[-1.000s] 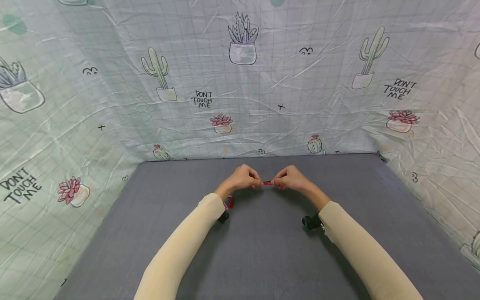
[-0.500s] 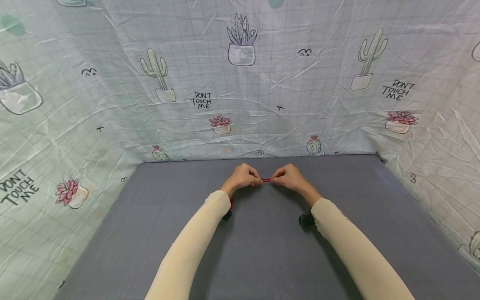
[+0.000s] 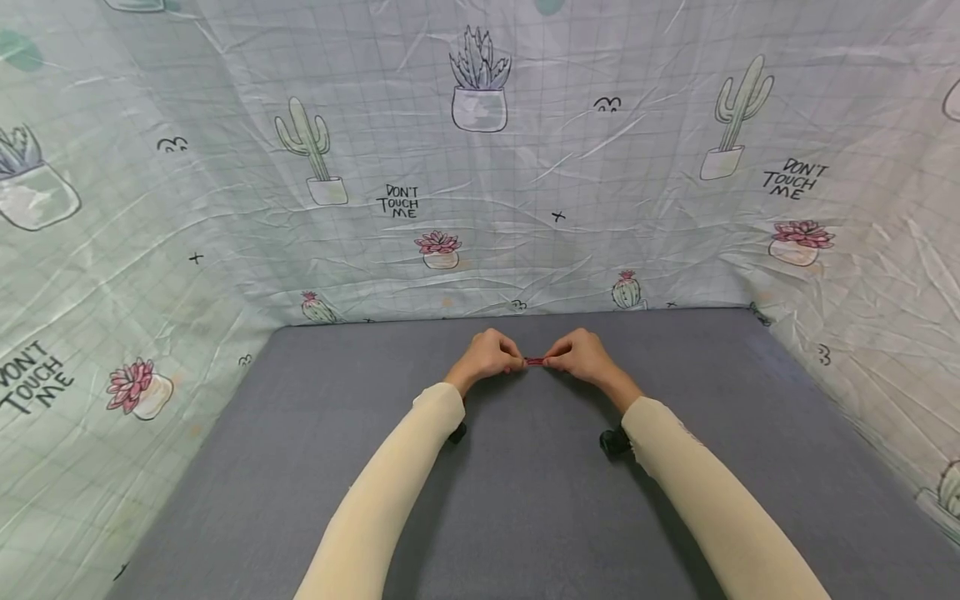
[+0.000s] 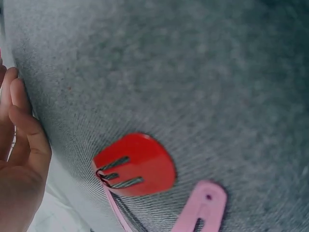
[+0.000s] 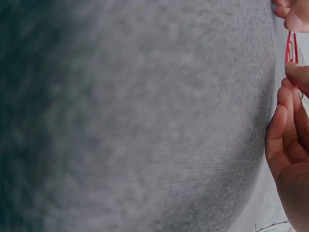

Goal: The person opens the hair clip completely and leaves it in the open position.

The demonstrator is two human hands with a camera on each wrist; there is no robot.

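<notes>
Between both hands is a red snap hair clip [image 3: 534, 362], close over the table; its thin open frame shows in the right wrist view as narrow red bars [image 5: 295, 48]. My left hand [image 3: 487, 354] pinches one end between thumb and fingertips. The other end is pinched by my right hand [image 3: 581, 357]. Fingertips cover both ends of the clip. Below the left wrist, a red clip with slots [image 4: 145, 166] and a pink snap hair clip [image 4: 205, 208] lie on the table; the left forearm hides them in the head view.
The grey cloth-covered table [image 3: 525, 500] meets a hanging sheet printed with cacti [image 3: 480, 217] at the back and sides. Dark wrist cameras [image 3: 615, 443] stick out below the sleeves.
Both forearms have shifted slightly, the left one rightward, so it now covers the clips lying on the table. The hands keep their pinch on the red clip, with hardly any movement.
</notes>
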